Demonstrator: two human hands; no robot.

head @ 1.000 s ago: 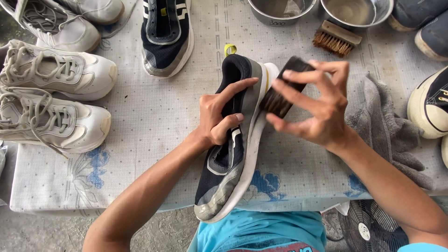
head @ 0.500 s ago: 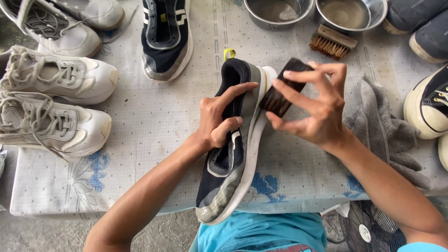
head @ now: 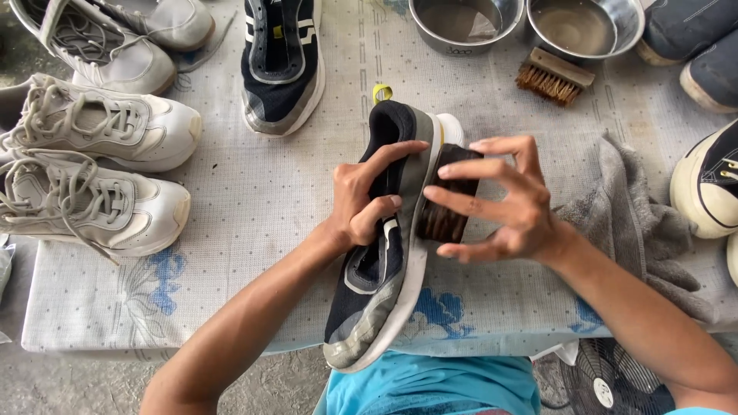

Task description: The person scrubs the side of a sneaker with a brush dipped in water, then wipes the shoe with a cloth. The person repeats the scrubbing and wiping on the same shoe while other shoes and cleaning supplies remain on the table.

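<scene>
Head view. Left hand (head: 360, 201) wrapped around a black and grey sneaker (head: 384, 238), thumb tucked into the shoe's opening, index finger stretched along the upper toward the heel — a firm, closed grip. The sneaker lies tipped on its side on the table (head: 254, 200), heel away from the person, toe hanging past the near table edge, white sole facing right.

Right hand (head: 503, 201) clasps a dark brush (head: 444, 201), fingers curled over its back and thumb underneath; the bristles press against the white sole edge near the heel end. Fingers are partly spread but closed on the brush.

Around them: a matching black sneaker (head: 282, 65) stands upright at the far side of the table, well apart from the held one. Three white laced sneakers (head: 100, 123) sit along the left edge. Two metal bowls (head: 523, 23) at the far edge, side by side, one holding murky water. A wooden scrub brush (head: 555, 77) lies just in front of the right bowl. A grey cloth (head: 638, 223) lies crumpled under and beside the right forearm. Dark shoes (head: 692, 38) top right — a white-soled shoe (head: 706, 180) below them at the right edge. A fan grille (head: 611, 380) shows below the table.
</scene>
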